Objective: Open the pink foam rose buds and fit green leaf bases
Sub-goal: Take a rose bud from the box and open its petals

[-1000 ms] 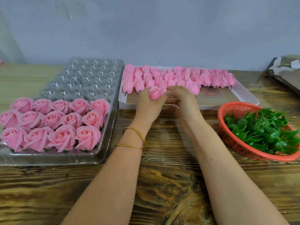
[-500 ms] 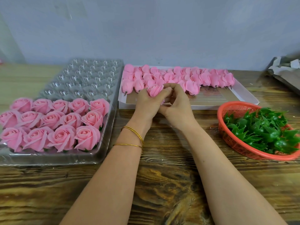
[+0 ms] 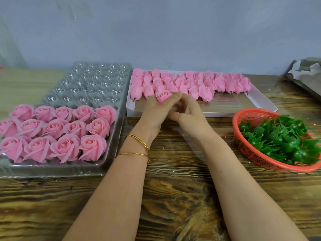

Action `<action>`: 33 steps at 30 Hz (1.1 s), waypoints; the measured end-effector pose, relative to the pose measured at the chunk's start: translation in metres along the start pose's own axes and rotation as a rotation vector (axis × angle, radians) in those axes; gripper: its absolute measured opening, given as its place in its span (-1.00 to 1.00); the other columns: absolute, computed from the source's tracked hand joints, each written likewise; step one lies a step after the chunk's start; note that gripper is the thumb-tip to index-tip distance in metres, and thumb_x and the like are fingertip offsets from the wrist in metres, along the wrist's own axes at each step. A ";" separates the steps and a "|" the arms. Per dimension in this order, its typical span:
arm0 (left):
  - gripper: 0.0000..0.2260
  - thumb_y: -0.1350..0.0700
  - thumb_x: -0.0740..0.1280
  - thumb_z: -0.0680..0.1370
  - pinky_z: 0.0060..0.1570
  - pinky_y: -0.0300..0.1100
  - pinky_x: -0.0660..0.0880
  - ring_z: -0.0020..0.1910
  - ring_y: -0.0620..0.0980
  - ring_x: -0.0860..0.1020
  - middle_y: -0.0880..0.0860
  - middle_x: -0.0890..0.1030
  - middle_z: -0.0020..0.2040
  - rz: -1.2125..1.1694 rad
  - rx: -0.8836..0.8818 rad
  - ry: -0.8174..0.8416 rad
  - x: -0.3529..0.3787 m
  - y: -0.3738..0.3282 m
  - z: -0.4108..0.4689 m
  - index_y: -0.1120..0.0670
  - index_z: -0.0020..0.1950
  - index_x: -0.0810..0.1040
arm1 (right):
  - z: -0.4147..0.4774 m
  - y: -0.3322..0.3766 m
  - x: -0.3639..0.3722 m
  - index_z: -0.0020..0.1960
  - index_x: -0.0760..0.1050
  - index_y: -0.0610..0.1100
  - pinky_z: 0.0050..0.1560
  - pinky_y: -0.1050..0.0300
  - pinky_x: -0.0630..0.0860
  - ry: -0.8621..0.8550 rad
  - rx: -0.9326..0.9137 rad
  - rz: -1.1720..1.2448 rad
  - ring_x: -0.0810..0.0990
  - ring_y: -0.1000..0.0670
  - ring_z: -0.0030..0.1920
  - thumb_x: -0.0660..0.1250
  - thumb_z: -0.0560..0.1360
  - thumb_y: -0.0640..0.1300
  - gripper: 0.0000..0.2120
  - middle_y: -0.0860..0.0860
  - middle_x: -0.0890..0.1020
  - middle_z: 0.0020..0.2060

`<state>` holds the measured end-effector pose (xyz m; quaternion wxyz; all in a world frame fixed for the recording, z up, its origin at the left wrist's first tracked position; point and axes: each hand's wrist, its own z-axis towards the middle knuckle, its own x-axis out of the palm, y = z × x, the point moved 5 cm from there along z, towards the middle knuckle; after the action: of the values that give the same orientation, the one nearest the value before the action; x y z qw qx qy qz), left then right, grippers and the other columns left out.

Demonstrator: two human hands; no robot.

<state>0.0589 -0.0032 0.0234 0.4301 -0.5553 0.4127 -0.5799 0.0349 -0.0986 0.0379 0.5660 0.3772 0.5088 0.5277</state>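
Pink foam rose bud point(image 3: 163, 96), head view: soft matte petals wrapped in a loose spiral, face turned up, held above the near edge of the white cardboard tray point(image 3: 260, 101) at table centre. The closed buds point(image 3: 205, 84) in that tray are smooth, teardrop-shaped and overlapping, and short dark pegs stick out of some bases. The opened roses point(image 3: 65, 147) have layered, flared petals and stand upright in the clear plastic blister tray point(image 3: 97, 80), which is moulded into round glossy cups. The green leaf bases point(image 3: 278, 138) are shiny, stiff and spiky, heaped in the orange mesh basket point(image 3: 243, 145). The wooden table point(image 3: 173, 197) is dark and strongly grained.

Hand pose: the left hand point(image 3: 154, 110) has its fingers curled round the lower part of the bud, so the bloom shows above the fist; thin gold bangles point(image 3: 139, 145) sit on that wrist. The right hand point(image 3: 187, 115) lies against the left, fingers bent, with thumb and forefinger tip pinching the right edge of the bud; both forearms reach forward from the lower frame.

Counts: one bud in hand; fourteen opened roses visible, in rows of five, five and four, with the blister tray cut off at the left frame edge; closed buds and leaf bases overlap too much for an exact count; one basket; two trays.
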 end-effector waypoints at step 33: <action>-0.86 0.23 0.40 0.53 -0.39 -0.34 0.51 -0.41 -0.19 0.60 -0.05 0.63 -0.43 0.019 0.064 0.036 0.006 0.001 -0.002 0.13 -0.23 0.61 | 0.000 -0.007 -0.002 0.12 0.38 -0.12 -0.32 0.33 0.48 -0.118 -0.036 -0.096 0.51 0.27 -0.35 0.43 0.38 -0.43 -0.58 0.05 0.56 -0.22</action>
<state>0.0566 -0.0090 0.0240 0.4455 -0.5267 0.4070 -0.5986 0.0371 -0.1020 0.0316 0.6264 0.3726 0.4825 0.4858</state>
